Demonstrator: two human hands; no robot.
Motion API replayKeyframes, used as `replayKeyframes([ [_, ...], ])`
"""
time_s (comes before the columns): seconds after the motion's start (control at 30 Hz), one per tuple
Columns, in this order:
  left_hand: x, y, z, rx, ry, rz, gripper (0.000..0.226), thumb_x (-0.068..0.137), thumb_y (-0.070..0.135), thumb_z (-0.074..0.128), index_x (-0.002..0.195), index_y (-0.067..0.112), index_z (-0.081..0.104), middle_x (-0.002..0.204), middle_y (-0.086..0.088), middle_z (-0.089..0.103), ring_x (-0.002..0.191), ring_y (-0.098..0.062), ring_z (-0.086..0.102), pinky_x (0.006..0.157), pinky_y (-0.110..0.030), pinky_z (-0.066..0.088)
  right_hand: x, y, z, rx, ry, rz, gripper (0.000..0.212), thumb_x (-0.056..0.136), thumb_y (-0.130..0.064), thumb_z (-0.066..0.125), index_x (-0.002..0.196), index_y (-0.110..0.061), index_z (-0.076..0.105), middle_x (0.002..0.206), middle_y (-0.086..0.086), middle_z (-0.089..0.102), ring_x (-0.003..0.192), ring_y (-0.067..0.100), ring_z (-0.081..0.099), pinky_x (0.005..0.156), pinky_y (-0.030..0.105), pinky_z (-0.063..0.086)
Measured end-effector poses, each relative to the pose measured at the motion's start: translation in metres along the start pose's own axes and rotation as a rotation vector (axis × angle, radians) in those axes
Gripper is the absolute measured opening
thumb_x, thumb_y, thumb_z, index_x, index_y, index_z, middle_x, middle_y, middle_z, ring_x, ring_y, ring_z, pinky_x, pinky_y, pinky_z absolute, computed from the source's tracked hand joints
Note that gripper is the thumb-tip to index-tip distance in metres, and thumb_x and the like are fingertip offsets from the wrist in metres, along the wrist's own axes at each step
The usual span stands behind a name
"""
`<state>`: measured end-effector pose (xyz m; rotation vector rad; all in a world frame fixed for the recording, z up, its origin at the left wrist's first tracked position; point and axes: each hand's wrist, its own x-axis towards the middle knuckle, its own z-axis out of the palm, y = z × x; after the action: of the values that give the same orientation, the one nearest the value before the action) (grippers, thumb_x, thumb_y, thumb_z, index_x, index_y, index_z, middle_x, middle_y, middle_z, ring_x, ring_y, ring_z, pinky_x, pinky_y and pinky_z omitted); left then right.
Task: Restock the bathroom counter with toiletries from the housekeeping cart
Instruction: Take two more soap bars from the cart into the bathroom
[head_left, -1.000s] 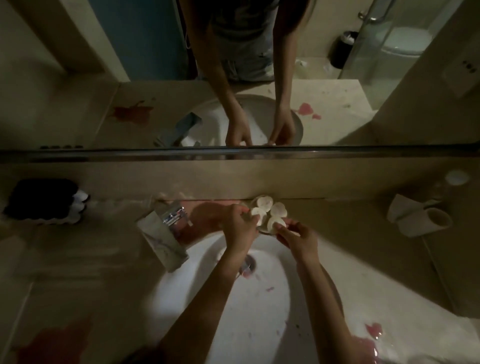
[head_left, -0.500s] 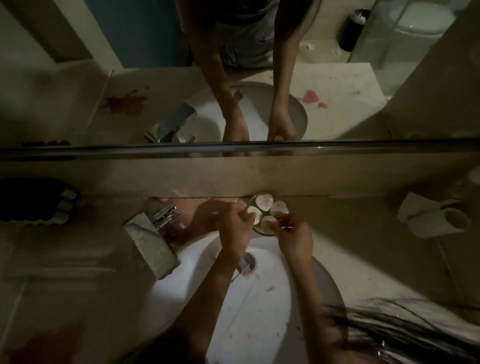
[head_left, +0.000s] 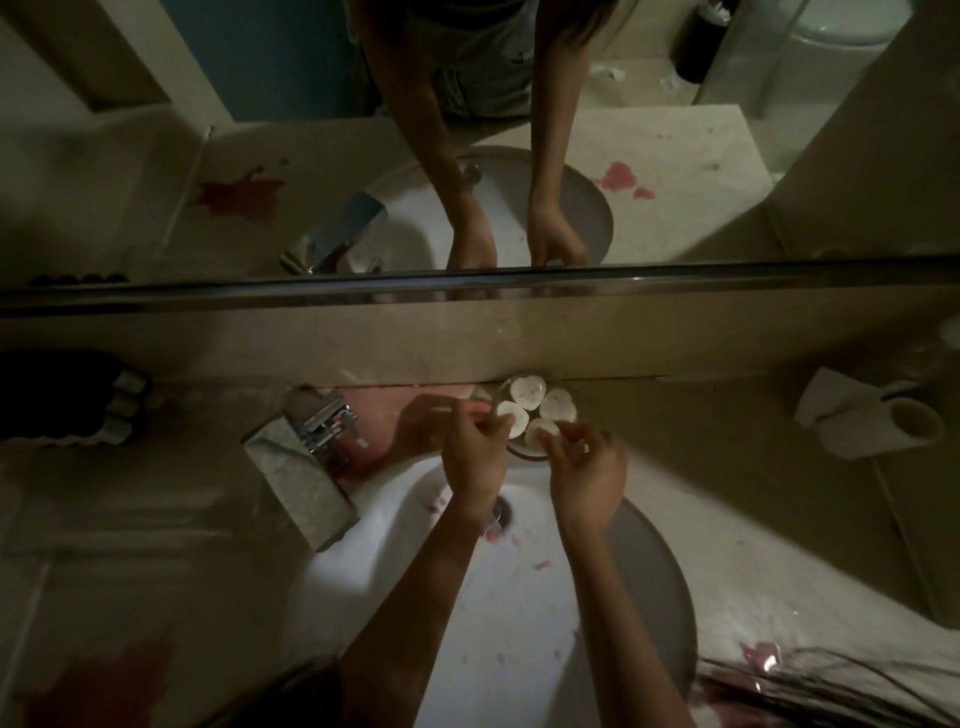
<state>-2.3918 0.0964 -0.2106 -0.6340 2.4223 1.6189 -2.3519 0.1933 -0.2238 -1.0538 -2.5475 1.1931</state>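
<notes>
Several small white heart-shaped soaps (head_left: 557, 405) lie on a little round dish (head_left: 525, 451) at the back of the counter, just behind the white sink (head_left: 524, 623). My left hand (head_left: 474, 451) pinches the left soap (head_left: 511, 414) at the dish's edge. My right hand (head_left: 589, 470) has its fingertips on the front soap (head_left: 540, 430). Both arms reach over the basin. The dim light hides how firmly each soap is gripped.
A chrome tap (head_left: 306, 467) stands left of the dish. A black tray with small bottles (head_left: 67, 400) sits at far left. A toilet roll (head_left: 878, 423) lies at right. Red stains (head_left: 88, 680) mark the counter. A mirror (head_left: 467, 130) rises behind.
The view has tilted slightly downward. Both hands stay at the dish, the fingers shifting a little on the soaps; strands of hair have come into the lower right.
</notes>
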Motion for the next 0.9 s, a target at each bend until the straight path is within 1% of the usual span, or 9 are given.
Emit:
replayKeyframes([
  [0.13,0.000,0.001,0.000,-0.015,-0.005,0.002,0.031,0.082,0.016,0.075,0.106,0.007,0.057,0.097,-0.004,0.067,0.085,-0.014,0.062,0.076,-0.026,0.049,0.004,0.007,0.003,0.066,-0.012,0.030,0.030,0.076,-0.041,0.077,0.094,-0.017,0.073,0.095,0.003,0.069,0.090,0.024,0.061,0.069,0.034,0.050],
  [0.27,0.000,0.000,0.001,-0.008,0.022,0.031,0.030,0.080,0.015,0.076,0.103,0.007,0.059,0.094,-0.004,0.068,0.086,-0.016,0.064,0.079,-0.029,0.052,0.010,0.015,0.005,0.046,-0.028,0.039,0.036,0.071,-0.055,0.075,0.091,-0.025,0.073,0.094,-0.002,0.070,0.088,0.021,0.063,0.070,0.037,0.055],
  [0.37,-0.001,0.000,0.000,-0.005,0.036,0.043,0.030,0.080,0.014,0.077,0.103,0.006,0.060,0.090,-0.001,0.066,0.081,-0.013,0.062,0.074,-0.024,0.048,0.013,0.017,0.006,0.075,-0.066,0.087,0.035,0.069,-0.059,0.074,0.087,-0.030,0.071,0.092,-0.007,0.069,0.090,0.018,0.063,0.072,0.039,0.055],
  [0.43,-0.002,0.000,0.000,0.008,0.035,0.062,0.029,0.080,0.013,0.076,0.103,0.006,0.060,0.090,-0.003,0.067,0.079,-0.012,0.061,0.071,-0.019,0.046,0.016,0.017,0.008,0.091,-0.100,0.103,0.030,0.067,-0.060,0.073,0.080,-0.034,0.068,0.089,-0.008,0.069,0.089,0.018,0.064,0.072,0.039,0.055],
  [0.53,-0.002,0.001,0.000,0.028,0.038,0.075,0.028,0.080,0.013,0.076,0.102,0.007,0.060,0.090,-0.003,0.068,0.078,-0.011,0.061,0.065,-0.015,0.044,0.017,0.017,0.008,0.124,-0.109,0.113,0.026,0.067,-0.057,0.076,0.070,-0.037,0.061,0.085,-0.008,0.069,0.088,0.018,0.064,0.073,0.039,0.054],
  [0.67,-0.002,0.002,-0.001,0.043,0.043,0.075,0.029,0.080,0.014,0.076,0.103,0.007,0.060,0.088,-0.002,0.066,0.077,-0.010,0.060,0.058,-0.004,0.039,0.012,0.018,0.010,0.130,-0.063,0.068,0.032,0.067,-0.059,0.074,0.078,-0.030,0.067,0.086,-0.006,0.068,0.086,0.018,0.063,0.070,0.037,0.054],
  [0.77,-0.004,0.001,-0.001,0.057,0.054,0.090,0.027,0.081,0.015,0.076,0.102,0.008,0.061,0.090,-0.004,0.069,0.079,-0.012,0.062,0.060,-0.007,0.039,0.003,0.012,0.009,0.123,0.019,0.006,0.027,0.071,-0.048,0.077,0.087,-0.028,0.069,0.091,-0.006,0.063,0.090,0.017,0.058,0.069,0.037,0.052],
  [0.83,-0.006,0.001,-0.001,0.065,0.067,0.103,0.025,0.081,0.016,0.076,0.101,0.010,0.062,0.089,-0.003,0.071,0.080,-0.013,0.065,0.062,-0.011,0.041,-0.002,0.009,0.008,0.069,0.061,-0.063,0.022,0.075,-0.040,0.077,0.087,-0.021,0.072,0.092,-0.001,0.064,0.090,0.019,0.055,0.069,0.037,0.049],
  [0.9,-0.008,0.000,-0.002,0.073,0.072,0.117,0.023,0.082,0.015,0.074,0.101,0.011,0.064,0.090,-0.003,0.072,0.081,-0.014,0.066,0.065,-0.015,0.045,-0.005,0.008,0.006,0.015,0.073,-0.123,0.019,0.077,-0.037,0.076,0.085,-0.019,0.074,0.090,0.003,0.065,0.089,0.020,0.054,0.068,0.037,0.048],
])
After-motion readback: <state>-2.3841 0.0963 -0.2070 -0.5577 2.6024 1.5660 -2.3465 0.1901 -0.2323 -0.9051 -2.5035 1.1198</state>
